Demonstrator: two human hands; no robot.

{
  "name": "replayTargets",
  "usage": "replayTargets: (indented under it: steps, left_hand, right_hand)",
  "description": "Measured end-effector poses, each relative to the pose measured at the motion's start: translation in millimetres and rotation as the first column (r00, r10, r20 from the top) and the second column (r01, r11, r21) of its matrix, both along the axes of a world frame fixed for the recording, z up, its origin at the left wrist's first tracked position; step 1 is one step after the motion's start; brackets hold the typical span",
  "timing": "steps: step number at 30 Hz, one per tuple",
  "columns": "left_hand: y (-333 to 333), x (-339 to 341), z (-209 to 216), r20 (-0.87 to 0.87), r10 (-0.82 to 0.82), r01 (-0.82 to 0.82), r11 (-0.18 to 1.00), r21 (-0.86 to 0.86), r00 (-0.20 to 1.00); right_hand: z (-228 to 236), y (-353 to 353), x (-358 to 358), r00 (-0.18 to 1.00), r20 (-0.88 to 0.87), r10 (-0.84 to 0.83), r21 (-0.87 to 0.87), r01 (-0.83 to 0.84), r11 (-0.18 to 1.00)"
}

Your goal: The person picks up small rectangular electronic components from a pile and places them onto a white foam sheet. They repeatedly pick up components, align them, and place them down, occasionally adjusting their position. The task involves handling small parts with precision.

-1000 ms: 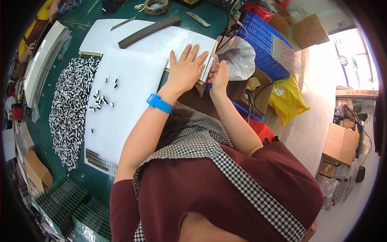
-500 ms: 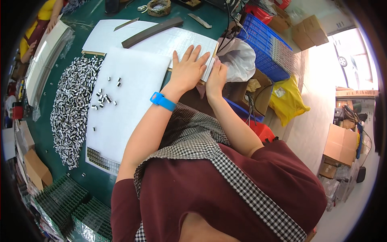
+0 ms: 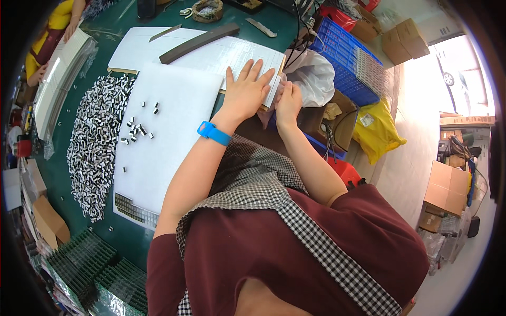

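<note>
White board [image 3: 224, 52] lies at the far right of the green worktop [image 3: 62, 131], its right end under the left hand [image 3: 245, 90], which is flat, fingers spread wide, grasping nothing. At that end's edge, the right hand's [image 3: 288, 104] fingers are bent; I cannot tell how narrow that grip is or what it holds. Nearby, a carton [image 3: 346, 117] contains cables and crumpled paper beside a blue crate [image 3: 328, 42]; a bowl [image 3: 206, 18] contains small bits. Green surface shows between pile [image 3: 97, 147] and panels [image 3: 60, 87]. Pale floor [image 3: 403, 116] runs rightward.
</note>
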State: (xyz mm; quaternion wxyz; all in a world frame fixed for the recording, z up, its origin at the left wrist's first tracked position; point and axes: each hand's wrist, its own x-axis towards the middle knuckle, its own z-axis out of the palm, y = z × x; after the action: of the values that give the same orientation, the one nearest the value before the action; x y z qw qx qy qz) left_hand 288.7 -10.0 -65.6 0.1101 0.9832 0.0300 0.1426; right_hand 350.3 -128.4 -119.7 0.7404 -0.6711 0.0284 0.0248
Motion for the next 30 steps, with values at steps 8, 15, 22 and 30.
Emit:
replayTargets:
  steps: [8,15,22,30]
  left_hand:
    - [0.4,0.4,-1.3,0.025,-0.004,0.004,1.000,-0.003,1.000]
    - [-1.9,1.1,0.7,0.008,-0.007,0.007,1.000,0.002,1.000]
    - [0.0,-0.5,-1.3,0.045,-0.011,0.012,1.000,-0.013,0.999]
    - [0.0,0.2,0.3,0.006,-0.001,0.001,1.000,0.016,1.000]
  right_hand:
    - [8.1,7.2,-4.2,0.998,-0.029,0.059,-0.036,-0.060,0.998]
    - [4.3,23.4,-2.2,0.986,0.162,-0.038,-0.224,0.074,0.972]
    - [14.0,28.3,-10.9,0.991,0.129,-0.031,-0.273,0.065,0.960]
    - [-9.2,27.0,-3.1,0.995,0.091,-0.052,-0.078,0.059,0.995]
